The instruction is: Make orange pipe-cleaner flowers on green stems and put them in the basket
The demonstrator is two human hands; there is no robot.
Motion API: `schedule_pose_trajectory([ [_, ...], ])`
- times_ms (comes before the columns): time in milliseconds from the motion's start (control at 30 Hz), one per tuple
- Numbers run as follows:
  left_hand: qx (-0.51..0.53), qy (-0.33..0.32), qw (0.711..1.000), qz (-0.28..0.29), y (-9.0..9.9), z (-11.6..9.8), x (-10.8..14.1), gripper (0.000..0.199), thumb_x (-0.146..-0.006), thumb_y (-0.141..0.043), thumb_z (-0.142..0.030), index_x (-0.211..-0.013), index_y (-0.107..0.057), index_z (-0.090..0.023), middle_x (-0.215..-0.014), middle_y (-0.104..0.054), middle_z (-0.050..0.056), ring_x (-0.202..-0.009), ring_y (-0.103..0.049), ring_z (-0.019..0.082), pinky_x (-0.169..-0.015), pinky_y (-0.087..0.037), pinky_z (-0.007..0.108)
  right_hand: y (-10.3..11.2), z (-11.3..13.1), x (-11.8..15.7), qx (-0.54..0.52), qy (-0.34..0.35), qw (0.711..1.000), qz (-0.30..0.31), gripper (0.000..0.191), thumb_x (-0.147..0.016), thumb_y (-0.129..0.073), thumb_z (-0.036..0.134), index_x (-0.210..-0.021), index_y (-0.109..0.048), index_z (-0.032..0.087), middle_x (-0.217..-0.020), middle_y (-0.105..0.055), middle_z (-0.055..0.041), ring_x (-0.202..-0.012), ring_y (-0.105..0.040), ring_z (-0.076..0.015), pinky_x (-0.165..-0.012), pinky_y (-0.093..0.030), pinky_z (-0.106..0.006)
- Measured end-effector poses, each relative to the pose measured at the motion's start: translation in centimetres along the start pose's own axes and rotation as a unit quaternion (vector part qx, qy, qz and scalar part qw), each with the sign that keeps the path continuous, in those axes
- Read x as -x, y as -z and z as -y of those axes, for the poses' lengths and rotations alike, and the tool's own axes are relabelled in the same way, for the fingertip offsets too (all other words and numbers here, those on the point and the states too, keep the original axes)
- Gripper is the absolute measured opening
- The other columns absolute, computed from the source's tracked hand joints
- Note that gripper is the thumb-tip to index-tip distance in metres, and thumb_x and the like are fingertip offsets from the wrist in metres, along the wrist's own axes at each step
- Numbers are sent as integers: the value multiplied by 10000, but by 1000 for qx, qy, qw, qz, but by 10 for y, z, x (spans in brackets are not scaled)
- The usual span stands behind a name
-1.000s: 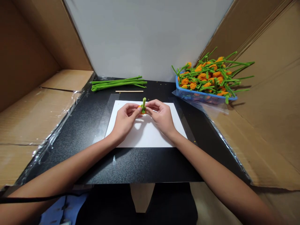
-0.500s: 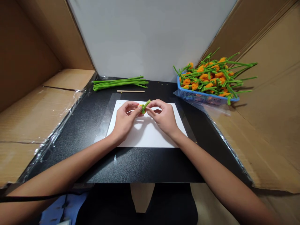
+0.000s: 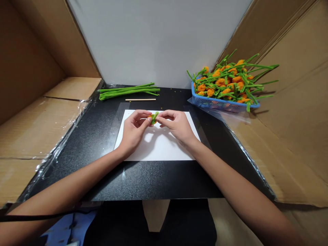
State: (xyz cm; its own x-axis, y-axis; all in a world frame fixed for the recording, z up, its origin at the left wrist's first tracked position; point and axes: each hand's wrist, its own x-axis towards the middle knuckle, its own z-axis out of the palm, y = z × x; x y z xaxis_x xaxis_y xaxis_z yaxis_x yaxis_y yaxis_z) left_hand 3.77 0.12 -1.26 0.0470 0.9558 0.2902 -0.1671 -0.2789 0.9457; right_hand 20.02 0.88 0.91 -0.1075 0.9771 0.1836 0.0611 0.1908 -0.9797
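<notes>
A small orange and green fuzzy piece (image 3: 154, 118) is held above the white sheet (image 3: 161, 147), between my two hands. My left hand (image 3: 134, 130) pinches its orange side between thumb and fingers. From the right, my right hand (image 3: 176, 127) has its thumb and index finger closed on the green part. A short green end sticks up between the hands. The fingers hide much of the piece.
Green fuzzy stems (image 3: 128, 91) and a thin wooden stick (image 3: 140, 99) lie behind the sheet. At the back right, a blue basket (image 3: 220, 103) holds several orange pieces with green stems. Cardboard walls (image 3: 289, 102) flank the black table (image 3: 153, 179).
The green end standing up from the piece has shifted left and looks shorter. My right thumb and fingers have moved left over the green part. The whole view has shifted slightly.
</notes>
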Motion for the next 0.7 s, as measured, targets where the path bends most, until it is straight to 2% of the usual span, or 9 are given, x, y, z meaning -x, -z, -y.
schedule_pose_trajectory([
  [100, -34, -26, 999, 6, 0, -6, -1, 170, -789, -788, -295, -886, -701, -186, -906, -730, 39, -786, -697, 150, -755, -595, 294, 0, 0, 3, 36, 56, 998, -21, 192, -770, -775, 367, -767, -735, 179, -821, -726, -44, -753, -658, -169, -668, -536, -307],
  [233, -40, -40, 998, 4, 0, -9, 1, 144, -804, -774, -283, -875, -706, -179, -895, -727, 38, -786, -699, 146, -761, -599, 295, -6, 1, 10, 109, 137, 981, -81, 90, -828, -734, 288, -790, -729, 206, -893, -708, -36, -825, -653, -171, -644, -522, -282],
  [400, -33, -62, 997, -28, -3, -6, 5, 161, -803, -774, -254, -889, -658, -181, -910, -691, 18, -805, -693, 134, -762, -597, 278, -14, 1, 17, 158, 175, 963, -129, 78, -860, -712, 264, -814, -716, 202, -875, -681, -35, -812, -638, -166, -601, -506, -269],
  [533, -41, -62, 995, -72, -8, -5, 9, 190, -797, -770, -253, -854, -599, -193, -871, -637, -5, -838, -661, 128, -766, -594, 267, -21, 1, 21, 175, 188, 958, -126, 32, -844, -687, 181, -830, -699, 207, -866, -670, -34, -820, -642, -171, -586, -516, -267],
  [700, -68, -61, 992, -84, -10, -6, 10, 193, -785, -764, -244, -844, -587, -194, -859, -626, -12, -825, -638, 115, -762, -588, 248, -25, 1, 23, 165, 179, 963, -117, 68, -852, -670, 184, -885, -722, 211, -923, -691, -43, -847, -659, -172, -567, -542, -259],
])
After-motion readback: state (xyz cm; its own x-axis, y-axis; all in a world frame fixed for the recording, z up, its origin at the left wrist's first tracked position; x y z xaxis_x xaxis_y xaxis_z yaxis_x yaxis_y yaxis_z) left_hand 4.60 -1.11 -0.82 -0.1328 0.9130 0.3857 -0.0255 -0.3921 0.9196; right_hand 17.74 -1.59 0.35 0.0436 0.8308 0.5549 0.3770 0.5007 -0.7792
